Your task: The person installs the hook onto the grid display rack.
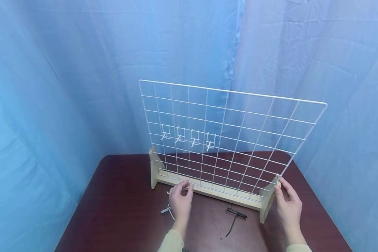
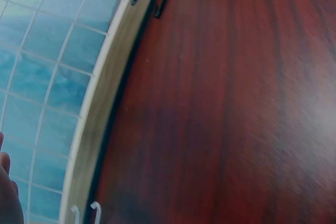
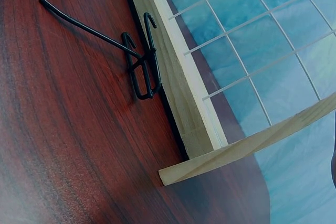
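Observation:
A white wire grid (image 1: pixel 228 91) stands tilted in a pale wooden stand (image 1: pixel 154 175). Several white hooks (image 1: pixel 195 141) hang in a row on its left half. At the grid's right edge, my right hand (image 1: pixel 289 206) pinches the top of the stand's right end piece between thumb and fingers. My left hand (image 1: pixel 181 201) is in front of the stand's base bar, fingers loosely bent near the lowest wires; nothing shows in its grasp. On the table lie a black hook (image 3: pixel 139 61) before the base bar and a white hook (image 1: pixel 166 210), partly hidden by my left hand.
The dark red wooden table (image 1: pixel 113 196) has rounded far corners. Blue curtains (image 1: pixel 97 70) hang close behind and on both sides of it. Small dark bits lie near the black hook's tip, and a dark object shows beside my left sleeve (image 1: pixel 171 241).

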